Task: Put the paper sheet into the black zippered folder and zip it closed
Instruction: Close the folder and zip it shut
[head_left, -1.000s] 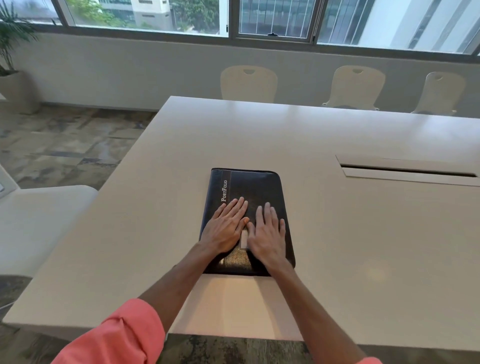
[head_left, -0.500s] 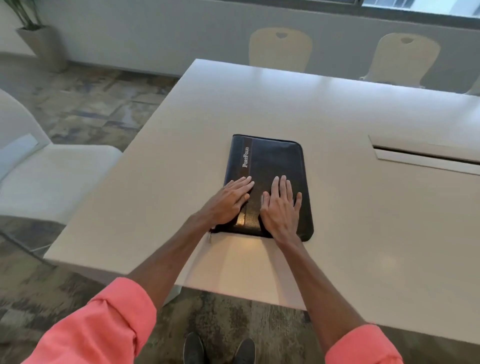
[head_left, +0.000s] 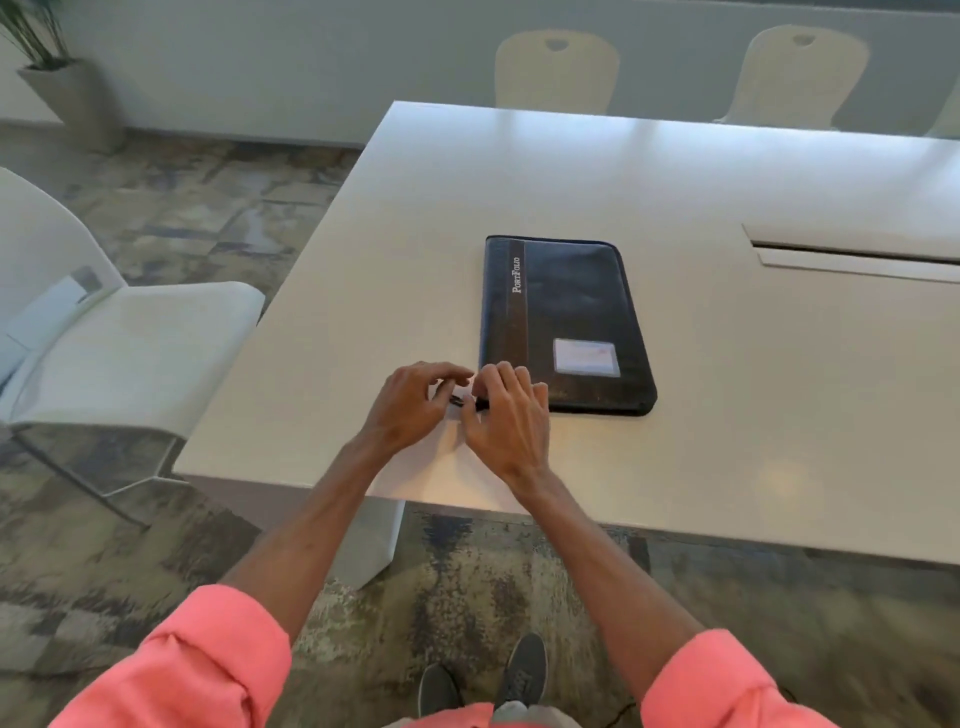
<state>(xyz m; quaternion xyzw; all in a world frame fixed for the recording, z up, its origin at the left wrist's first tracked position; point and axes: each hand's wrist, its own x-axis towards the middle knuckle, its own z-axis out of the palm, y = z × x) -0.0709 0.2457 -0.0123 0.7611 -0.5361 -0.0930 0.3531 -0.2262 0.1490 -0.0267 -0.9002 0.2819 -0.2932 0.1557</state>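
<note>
Centrally, a long white table (head_left: 675, 171) fills the view, with 2 cream chairs (head_left: 557, 70) along its far side and 1 white chair (head_left: 130, 343) at its left. The black zippered folder (head_left: 563, 312) lies flat and closed on the table near the front edge. It reads "PortFolio" in pale letters down a brown strip, and a small clear label window (head_left: 586, 357) sits near its front. At the folder's near-left corner, the left hand (head_left: 410, 405) curls its fingers and pinches a small black zipper pull (head_left: 466, 401). The right hand (head_left: 506, 415) bends its fingers onto that corner. Whether they pinch anything, I cannot tell.
</note>
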